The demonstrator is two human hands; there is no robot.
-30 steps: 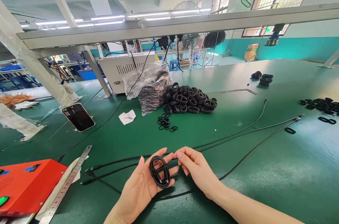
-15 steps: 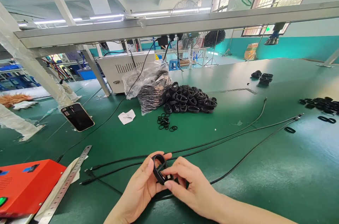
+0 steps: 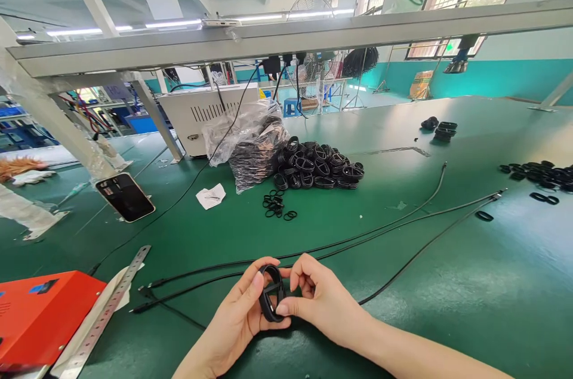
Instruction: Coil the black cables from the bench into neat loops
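My left hand [image 3: 237,313] holds a small coiled black cable [image 3: 265,302] upright between its thumb and curled fingers. A strip crosses the middle of the loop, and a small metallic glint shows low inside it. My right hand [image 3: 329,301] pinches at the coil's lower right side with the thumb, its index finger bent just above. What lies under the right fingertips is hidden. Behind my hands, long black cables [image 3: 143,307] stretch across the green table, with plug ends at the left and far right.
A heap of coiled black cables [image 3: 313,167] lies beside a clear plastic bag [image 3: 255,158]. Small black rings [image 3: 273,205] are in front. More black loops [image 3: 544,175] sit at right. A phone [image 3: 125,197], a steel ruler [image 3: 107,313] and a red machine [image 3: 49,319] are at left.
My right index finger has drawn back from inside the coil and bent upward, while the thumb stays at its lower edge. The coil has turned to face me slightly more.
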